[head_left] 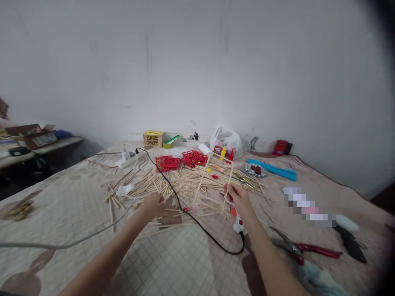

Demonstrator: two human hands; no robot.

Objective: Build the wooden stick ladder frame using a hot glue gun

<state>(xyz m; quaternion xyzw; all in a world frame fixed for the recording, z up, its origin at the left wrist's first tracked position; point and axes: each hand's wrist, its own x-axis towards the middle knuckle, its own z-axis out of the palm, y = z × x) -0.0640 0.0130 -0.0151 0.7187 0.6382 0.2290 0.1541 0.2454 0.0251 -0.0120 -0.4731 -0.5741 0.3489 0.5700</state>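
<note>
My right hand (239, 198) pinches the right side of a rectangular frame (231, 176) made of thin wooden sticks, held tilted up over the table. My left hand (151, 206) is at the near left edge of a loose pile of wooden sticks (182, 185), its fingers curled. What those fingers hold, if anything, is hidden. Just below my right hand lies a white hot glue gun (238, 225) with a red switch, partly covered by that hand. Its black cord (197, 222) loops between my hands and across the sticks.
Red lattice pieces (168, 163) lie behind the pile. A white power strip (126, 160) stands at left, with a grey cable (61, 246) nearby. To the right are red-handled shears (319, 249), a blue strip (273, 169) and a silver dish (255, 170). A plastic bag (233, 142) stands by the wall.
</note>
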